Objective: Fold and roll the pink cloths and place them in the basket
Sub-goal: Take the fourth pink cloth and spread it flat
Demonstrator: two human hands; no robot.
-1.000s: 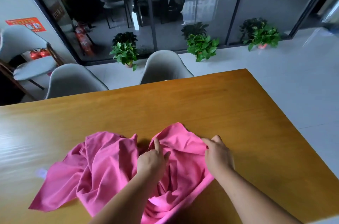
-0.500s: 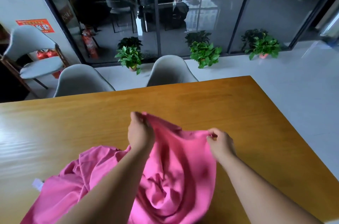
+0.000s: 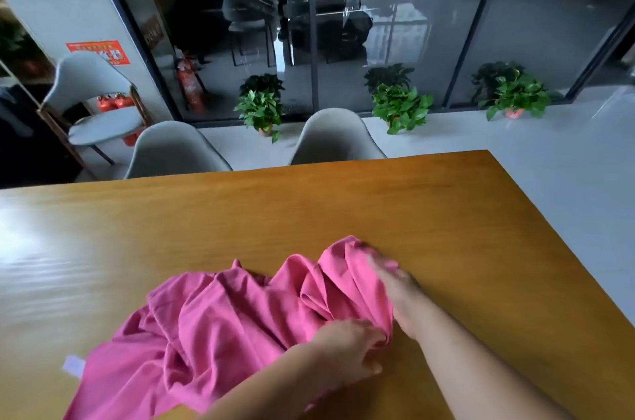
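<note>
A pink cloth (image 3: 220,327) lies crumpled on the wooden table (image 3: 481,247), spread from the near left edge to the middle. A white tag (image 3: 74,366) sticks out at its left side. My left hand (image 3: 347,349) lies over the cloth's near right corner, and its fingers pinch the bunched fabric there. My right hand (image 3: 395,285) is blurred by motion. It rests on the cloth's right edge with its fingers stretched toward the far corner. I see no basket in this view.
Two grey chairs (image 3: 335,139) stand at the table's far edge and a third chair (image 3: 96,103) is at the left wall. Potted plants (image 3: 400,107) line the glass wall behind. Bare tabletop lies to the right and far side.
Both hands held the cloth up off the table half a second ago. The cloth now lies on the table; my left hand has moved to its near right corner and my right hand sweeps along its right edge.
</note>
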